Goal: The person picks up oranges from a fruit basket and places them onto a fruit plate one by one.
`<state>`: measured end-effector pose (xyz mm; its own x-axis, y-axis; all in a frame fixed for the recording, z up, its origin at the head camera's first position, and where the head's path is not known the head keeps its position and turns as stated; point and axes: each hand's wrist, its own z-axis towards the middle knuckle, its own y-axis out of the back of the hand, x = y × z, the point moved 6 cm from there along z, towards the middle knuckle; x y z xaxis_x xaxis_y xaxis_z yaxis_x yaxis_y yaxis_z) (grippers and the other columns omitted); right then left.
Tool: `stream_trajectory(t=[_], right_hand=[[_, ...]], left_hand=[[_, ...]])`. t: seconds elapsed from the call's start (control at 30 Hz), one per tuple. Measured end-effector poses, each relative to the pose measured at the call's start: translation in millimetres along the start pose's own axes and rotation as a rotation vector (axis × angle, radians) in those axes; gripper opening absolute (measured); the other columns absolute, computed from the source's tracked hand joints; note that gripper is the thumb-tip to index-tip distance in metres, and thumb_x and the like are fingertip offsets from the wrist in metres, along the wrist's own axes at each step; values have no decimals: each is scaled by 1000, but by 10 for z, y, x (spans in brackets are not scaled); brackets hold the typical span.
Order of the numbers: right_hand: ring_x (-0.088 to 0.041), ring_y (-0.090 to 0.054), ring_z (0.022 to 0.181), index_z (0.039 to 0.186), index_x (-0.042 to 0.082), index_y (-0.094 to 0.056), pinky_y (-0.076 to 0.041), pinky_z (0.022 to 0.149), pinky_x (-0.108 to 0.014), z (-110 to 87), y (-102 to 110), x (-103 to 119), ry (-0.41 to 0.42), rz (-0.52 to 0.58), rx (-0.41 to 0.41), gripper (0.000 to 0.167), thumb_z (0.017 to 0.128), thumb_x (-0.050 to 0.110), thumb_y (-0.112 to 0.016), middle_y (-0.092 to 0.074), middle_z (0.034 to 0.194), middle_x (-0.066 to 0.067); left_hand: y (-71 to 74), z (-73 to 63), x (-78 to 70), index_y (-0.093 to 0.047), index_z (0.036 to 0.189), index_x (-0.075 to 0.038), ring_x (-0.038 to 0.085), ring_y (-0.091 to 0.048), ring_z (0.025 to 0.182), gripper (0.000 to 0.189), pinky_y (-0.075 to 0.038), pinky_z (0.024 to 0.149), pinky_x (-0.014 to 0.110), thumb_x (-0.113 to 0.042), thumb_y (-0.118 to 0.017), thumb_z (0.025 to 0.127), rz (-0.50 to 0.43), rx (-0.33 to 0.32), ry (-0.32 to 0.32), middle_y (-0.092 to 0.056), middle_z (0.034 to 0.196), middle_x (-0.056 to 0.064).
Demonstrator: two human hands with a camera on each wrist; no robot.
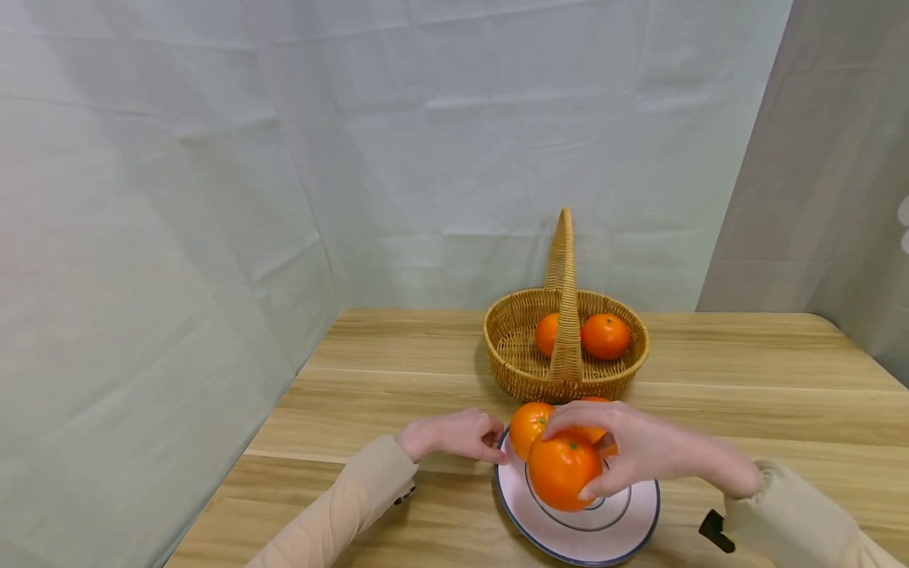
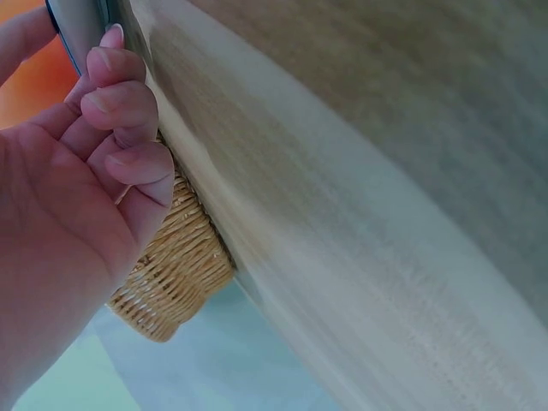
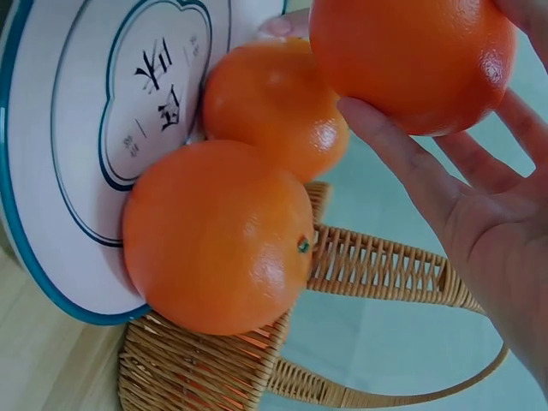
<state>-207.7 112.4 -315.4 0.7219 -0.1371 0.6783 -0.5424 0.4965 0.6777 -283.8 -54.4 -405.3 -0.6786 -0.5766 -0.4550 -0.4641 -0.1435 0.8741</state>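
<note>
My right hand [image 1: 642, 446] grips an orange [image 1: 563, 472] between thumb and fingers, held up over a white plate [image 1: 628, 532] with a blue rim. Two more oranges sit at the plate's far side. The left one [image 1: 525, 430] shows well; the other is mostly behind my right hand, but the right wrist view shows a whole orange [image 3: 218, 240] close to the basket. At the plate's left edge, my left hand [image 1: 458, 434] pinches the rim, its fingers curled. The plate's edge [image 2: 81, 30] lies between thumb and fingers in the left wrist view.
Just behind the plate stands a wicker basket [image 1: 518, 379] with a tall arched handle [image 1: 566, 308]. Inside it lie two oranges, one [image 1: 605, 337] right of the handle and one [image 1: 547, 334] partly behind it. Beneath is a wooden table [image 1: 398, 359], with pale cloth [image 1: 454, 158] hanging behind.
</note>
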Motion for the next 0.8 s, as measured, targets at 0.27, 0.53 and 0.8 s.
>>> stream_trajectory(t=[0.27,0.53,0.8], right_hand=[[-17,-45,96,119,19,-50,-47,63,-29,8,-73,-53,36,-69,9,58,69,21,-78,-50,117,2],[-14,-45,101,121,19,-49,-40,81,-30,10,-115,-50,94,-156,18,59,69,18,-77,-51,116,7],[-11,-47,100,121,17,-48,-41,80,-28,17,-182,-82,121,-151,45,58,70,18,-77,-51,116,5]], left_hand=[[1,4,-3,-48,67,-16,2,-37,46,26,-28,45,17,-31,-62,83,3,-5,-6,-41,54,-9],[2,8,-5,-49,68,-16,1,-38,47,25,-29,45,16,-31,-62,83,9,-12,-22,-43,55,-10],[4,2,-3,-49,68,-16,1,-38,47,25,-29,45,16,-31,-62,83,9,-6,-15,-44,55,-10]])
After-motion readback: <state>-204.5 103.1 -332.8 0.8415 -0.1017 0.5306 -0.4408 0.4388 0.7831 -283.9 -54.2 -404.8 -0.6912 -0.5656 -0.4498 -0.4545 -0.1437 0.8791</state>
